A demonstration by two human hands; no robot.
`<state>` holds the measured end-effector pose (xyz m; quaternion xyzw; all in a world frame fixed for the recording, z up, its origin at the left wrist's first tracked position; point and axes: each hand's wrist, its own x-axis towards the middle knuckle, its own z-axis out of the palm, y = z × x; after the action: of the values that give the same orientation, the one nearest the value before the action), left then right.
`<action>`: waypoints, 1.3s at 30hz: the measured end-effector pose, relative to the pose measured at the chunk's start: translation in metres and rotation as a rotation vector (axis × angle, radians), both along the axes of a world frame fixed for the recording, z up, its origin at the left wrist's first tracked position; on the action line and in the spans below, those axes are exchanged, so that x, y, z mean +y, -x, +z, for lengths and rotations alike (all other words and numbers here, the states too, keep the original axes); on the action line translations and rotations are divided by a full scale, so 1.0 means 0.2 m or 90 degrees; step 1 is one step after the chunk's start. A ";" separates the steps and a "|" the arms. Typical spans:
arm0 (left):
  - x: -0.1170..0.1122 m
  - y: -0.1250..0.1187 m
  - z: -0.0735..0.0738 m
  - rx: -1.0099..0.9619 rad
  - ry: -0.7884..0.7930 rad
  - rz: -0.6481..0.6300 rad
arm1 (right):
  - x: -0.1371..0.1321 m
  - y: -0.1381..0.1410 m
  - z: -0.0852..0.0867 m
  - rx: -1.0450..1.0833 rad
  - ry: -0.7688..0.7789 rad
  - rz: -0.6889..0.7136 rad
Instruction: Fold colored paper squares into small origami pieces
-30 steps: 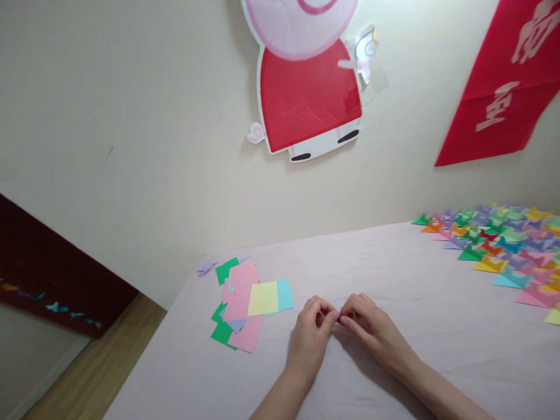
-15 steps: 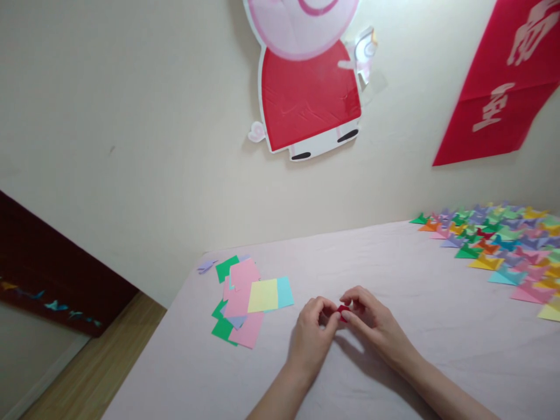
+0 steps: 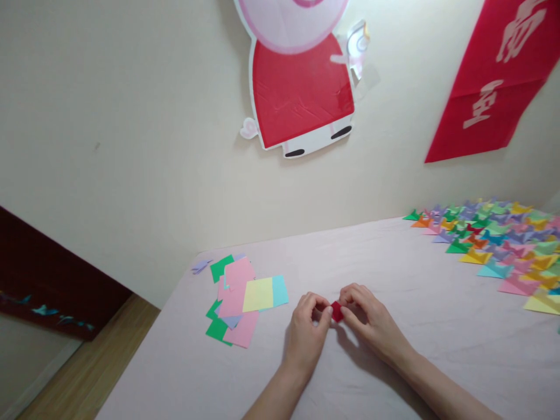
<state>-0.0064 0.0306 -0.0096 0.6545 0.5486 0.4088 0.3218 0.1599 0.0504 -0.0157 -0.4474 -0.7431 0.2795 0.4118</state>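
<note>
A small folded piece of dark red paper (image 3: 336,311) is held up between both hands, over the pale cloth-covered surface. My left hand (image 3: 305,333) pinches its left side between thumb and fingers. On the opposite side, my right hand (image 3: 375,324) grips it with thumb and forefinger. The paper shows as a small diamond shape; its edges are partly behind the fingertips. Left of my hands lies a loose spread of paper squares, with a yellow sheet (image 3: 258,294) and a light blue sheet (image 3: 280,290) nearest, and pink sheets (image 3: 240,274) and a green sheet (image 3: 222,268) beyond.
Rows of folded paper figures (image 3: 490,256) in many colours cover the right rear of the pale surface (image 3: 341,251). A folded purple paper (image 3: 201,266) lies near the left edge. The wall behind bears a cartoon cutout (image 3: 301,93) and a red banner (image 3: 485,93).
The red paper now shows a wider, diamond-shaped face between the fingertips, and the fingers have shifted on it. The whole view has moved slightly.
</note>
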 end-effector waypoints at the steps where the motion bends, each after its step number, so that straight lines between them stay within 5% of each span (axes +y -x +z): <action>1: 0.00 0.00 0.00 0.005 0.000 0.002 | 0.00 0.00 0.00 0.006 0.020 -0.003; 6: 0.01 0.00 -0.02 0.055 -0.009 0.018 | 0.00 0.01 -0.01 0.045 0.115 0.013; 12: -0.01 -0.01 -0.02 0.159 -0.052 -0.002 | 0.00 0.02 -0.01 -0.124 -0.020 0.044; 21: -0.03 0.00 -0.01 0.359 -0.149 -0.066 | 0.02 -0.07 0.04 -0.134 -0.029 0.180; 39: -0.02 -0.01 0.05 0.389 -0.132 -0.077 | 0.04 -0.06 0.01 -0.159 -0.038 0.108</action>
<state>-0.0049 0.0258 0.0004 0.8077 0.5353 0.2272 0.0975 0.1728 0.0583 -0.0142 -0.4018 -0.8316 0.2336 0.3040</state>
